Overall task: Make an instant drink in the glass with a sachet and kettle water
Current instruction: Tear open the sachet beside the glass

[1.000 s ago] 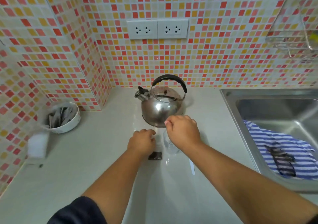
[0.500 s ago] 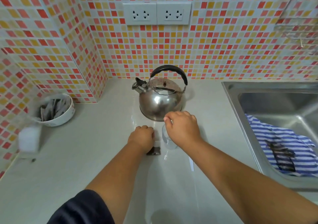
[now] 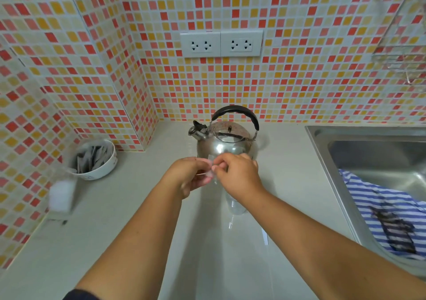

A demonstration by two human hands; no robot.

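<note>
a pale worktop meets a wall of small red, orange and cream tiles with two white sockets. a steel kettle with a black handle stands at twelve o'clock. just in front of it, the left hand and right hand meet, fingertips pinched on a small, blurred sachet. the glass stands beneath the right wrist, at about six o'clock from the sachet. a white bowl of sachets sits at nine o'clock; a striped cloth lies in the sink at three o'clock.
</note>
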